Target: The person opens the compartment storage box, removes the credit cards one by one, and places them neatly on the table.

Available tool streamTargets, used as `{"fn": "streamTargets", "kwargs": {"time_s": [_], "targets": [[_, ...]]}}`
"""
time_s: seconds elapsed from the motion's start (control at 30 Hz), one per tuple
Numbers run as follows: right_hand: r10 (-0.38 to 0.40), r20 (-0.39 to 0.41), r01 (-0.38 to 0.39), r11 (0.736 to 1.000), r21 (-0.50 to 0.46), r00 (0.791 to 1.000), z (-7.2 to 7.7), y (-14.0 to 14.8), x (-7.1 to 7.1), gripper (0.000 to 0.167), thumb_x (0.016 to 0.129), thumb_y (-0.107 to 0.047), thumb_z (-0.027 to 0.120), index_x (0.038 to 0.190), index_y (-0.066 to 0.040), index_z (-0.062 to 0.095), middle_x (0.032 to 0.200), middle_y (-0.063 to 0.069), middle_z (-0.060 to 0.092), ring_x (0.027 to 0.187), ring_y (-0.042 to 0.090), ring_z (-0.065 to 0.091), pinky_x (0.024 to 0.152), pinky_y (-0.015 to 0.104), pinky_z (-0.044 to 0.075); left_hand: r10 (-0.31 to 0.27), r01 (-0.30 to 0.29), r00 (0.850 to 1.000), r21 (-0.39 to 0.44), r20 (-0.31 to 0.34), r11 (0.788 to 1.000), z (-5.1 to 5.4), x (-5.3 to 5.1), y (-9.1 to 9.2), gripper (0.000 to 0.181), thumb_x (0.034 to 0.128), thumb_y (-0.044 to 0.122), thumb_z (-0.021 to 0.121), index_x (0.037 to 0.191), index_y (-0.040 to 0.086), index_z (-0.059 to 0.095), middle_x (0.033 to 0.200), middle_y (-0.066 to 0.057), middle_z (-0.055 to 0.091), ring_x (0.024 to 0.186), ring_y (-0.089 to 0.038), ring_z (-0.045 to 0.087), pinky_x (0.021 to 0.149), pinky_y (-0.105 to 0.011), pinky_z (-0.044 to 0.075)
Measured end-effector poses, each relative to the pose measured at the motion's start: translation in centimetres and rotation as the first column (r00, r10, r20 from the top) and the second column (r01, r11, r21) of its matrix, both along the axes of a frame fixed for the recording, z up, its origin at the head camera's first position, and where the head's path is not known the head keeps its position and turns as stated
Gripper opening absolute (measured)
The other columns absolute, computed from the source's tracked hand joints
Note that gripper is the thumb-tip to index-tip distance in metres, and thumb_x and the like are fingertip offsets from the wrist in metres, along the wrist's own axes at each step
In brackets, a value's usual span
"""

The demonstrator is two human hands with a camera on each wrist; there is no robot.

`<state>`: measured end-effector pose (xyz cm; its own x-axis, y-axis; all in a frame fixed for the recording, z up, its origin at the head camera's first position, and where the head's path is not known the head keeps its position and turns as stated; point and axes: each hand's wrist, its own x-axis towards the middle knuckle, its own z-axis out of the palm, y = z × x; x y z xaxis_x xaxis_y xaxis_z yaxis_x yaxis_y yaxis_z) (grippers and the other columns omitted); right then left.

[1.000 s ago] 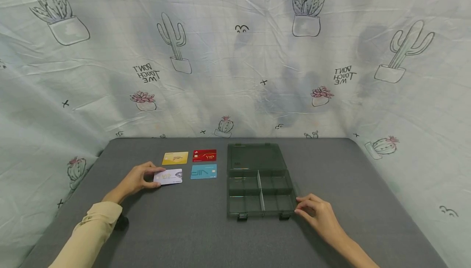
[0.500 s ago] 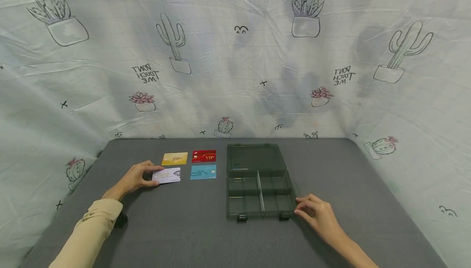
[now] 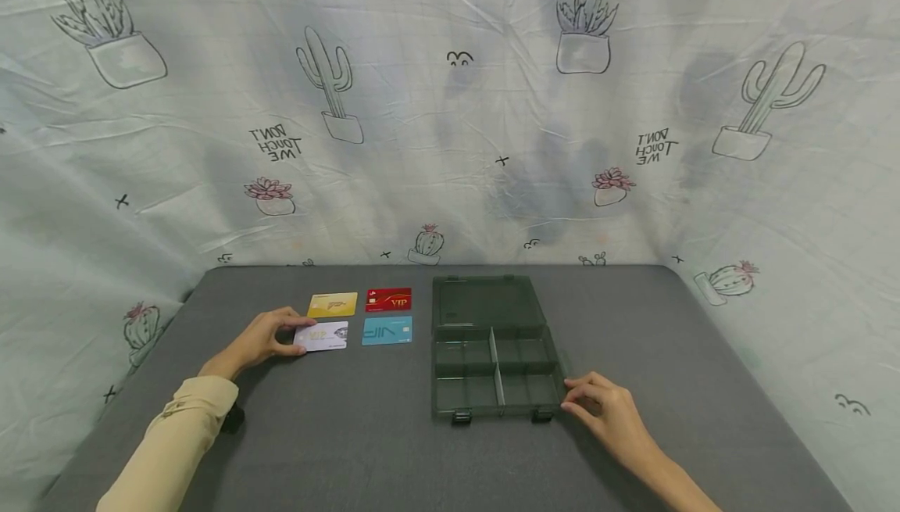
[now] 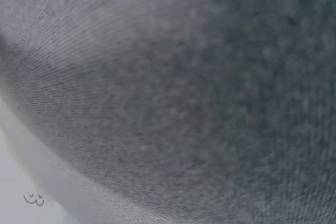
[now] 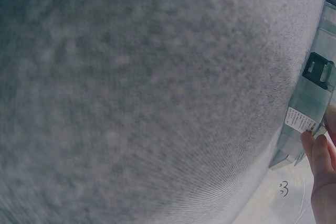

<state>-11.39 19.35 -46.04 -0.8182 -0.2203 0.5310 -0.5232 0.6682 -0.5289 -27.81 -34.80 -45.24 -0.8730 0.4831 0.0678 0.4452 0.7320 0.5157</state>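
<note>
Four colours of card lie on the grey table. My left hand (image 3: 266, 338) pinches the left end of the white VIP card (image 3: 325, 336) between thumb and forefinger. Behind it lies a yellow card (image 3: 333, 305); to the right are a red VIP card (image 3: 388, 299) and a blue VIP card (image 3: 387, 331). My right hand (image 3: 606, 412) holds the front right corner of a dark, see-through compartment box (image 3: 500, 387). In the right wrist view, fingers (image 5: 319, 153) lie by the box's label (image 5: 301, 119). The left wrist view shows only cloth, no hand.
The lid (image 3: 485, 301) of the box lies folded back, away from me. Two black latches (image 3: 461, 417) stick out at its front. A white cloth with cactus drawings (image 3: 450, 105) hangs behind and beside the table (image 3: 351, 449).
My left hand has slid the white card slightly left, then slightly back right. My right hand and the box have stayed in place; the head view has shifted a little.
</note>
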Motion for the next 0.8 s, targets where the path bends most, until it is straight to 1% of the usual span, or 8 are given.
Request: {"fn": "streamTargets", "kwargs": {"time_s": [0.1,0.23,0.4,0.53,0.67,0.8], "targets": [[-0.001,-0.005,0.001,1.0,0.001,1.0,-0.03,0.0,0.01,0.025,0.067,0.006,0.081,0.076,-0.014,0.069,0.088,0.003,0.065,0.075,0.02,0.067,0.063,0.024,0.056,-0.004,0.004,1.0,0.018,0.021,1.0,0.02,-0.13,0.05,0.047,0.0722,0.011,0.083,0.114,-0.004,0.067,0.101,-0.011,0.062,0.099,-0.034,0.058,0.087,-0.053,0.048],[0.0,-0.014,0.0,1.0,0.004,1.0,-0.1,0.04,-0.03,0.025,0.067,0.006,0.081,0.076,-0.014,0.069,0.088,0.003,0.065,0.075,0.02,0.067,0.062,0.024,0.056,-0.004,0.002,0.999,0.031,0.044,1.0,0.0,-0.26,0.09,0.046,0.0729,0.008,0.082,0.114,-0.005,0.067,0.106,-0.014,0.062,0.104,-0.037,0.057,0.089,-0.049,0.049],[0.005,-0.024,-0.005,1.0,0.0,1.0,-0.21,0.06,-0.05,0.025,0.066,0.006,0.081,0.076,-0.014,0.069,0.087,0.002,0.065,0.075,0.021,0.067,0.062,0.025,0.056,-0.009,0.007,0.998,0.035,0.056,0.999,-0.1,-0.49,0.14,0.045,0.0734,0.007,0.082,0.114,-0.005,0.067,0.109,-0.016,0.062,0.108,-0.039,0.056,0.09,-0.046,0.048],[0.011,-0.037,-0.011,1.0,0.004,0.999,-0.33,0.03,-0.09,0.025,0.066,0.007,0.081,0.076,-0.013,0.069,0.087,0.004,0.065,0.075,0.022,0.067,0.062,0.024,0.056,-0.008,0.005,0.998,0.044,0.064,0.999,-0.24,-0.66,0.2,0.043,0.0724,0.004,0.082,0.112,-0.005,0.067,0.108,-0.016,0.061,0.108,-0.039,0.056,0.089,-0.045,0.048],[0.011,-0.045,-0.011,1.0,0.008,0.999,-0.45,0.0,-0.12,0.025,0.065,0.007,0.081,0.076,-0.012,0.069,0.087,0.004,0.065,0.074,0.021,0.067,0.062,0.023,0.056,-0.002,-0.001,0.998,0.04,0.068,0.999,-0.37,-0.78,0.27,0.042,0.0719,0.004,0.082,0.111,-0.005,0.069,0.107,-0.014,0.061,0.107,-0.037,0.056,0.09,-0.045,0.048],[0.008,-0.049,-0.007,1.0,0.008,0.999,-0.55,-0.01,-0.1,0.025,0.065,0.007,0.081,0.076,-0.012,0.069,0.087,0.005,0.065,0.073,0.02,0.067,0.061,0.023,0.056,-0.009,0.006,0.997,0.042,0.078,0.999,-0.31,-0.86,0.4,0.043,0.0716,0.006,0.083,0.111,-0.005,0.068,0.105,-0.013,0.061,0.106,-0.037,0.057,0.09,-0.046,0.048]]}}
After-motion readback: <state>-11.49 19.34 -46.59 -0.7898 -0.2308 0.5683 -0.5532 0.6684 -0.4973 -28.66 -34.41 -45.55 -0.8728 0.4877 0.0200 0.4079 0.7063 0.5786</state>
